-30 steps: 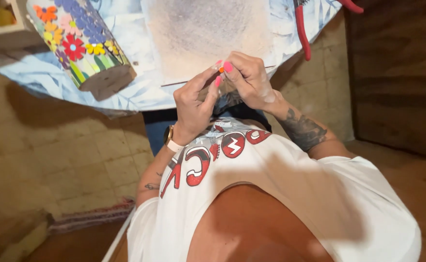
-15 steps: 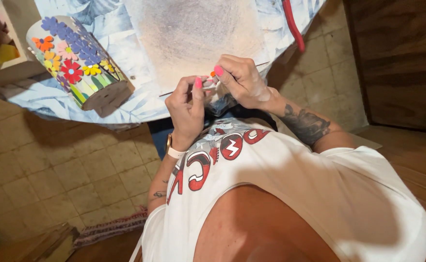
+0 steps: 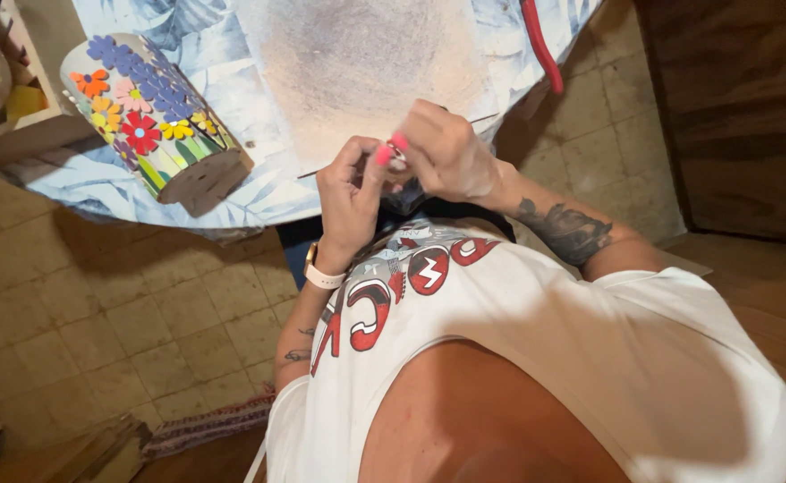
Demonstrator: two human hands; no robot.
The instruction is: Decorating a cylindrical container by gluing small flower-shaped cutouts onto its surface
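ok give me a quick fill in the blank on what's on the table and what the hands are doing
1. The container lying on its side is decorated with coloured ____.
2. The table is covered with a leaf-patterned ____.
3. Both hands, left hand and right hand, meet over the table's near ____.
4. The left wrist wears a white ____.

Missing words: flowers; cloth; edge; band

Whatever the left hand (image 3: 350, 199) and right hand (image 3: 446, 159) pinch is too small to tell — fingers hide it.
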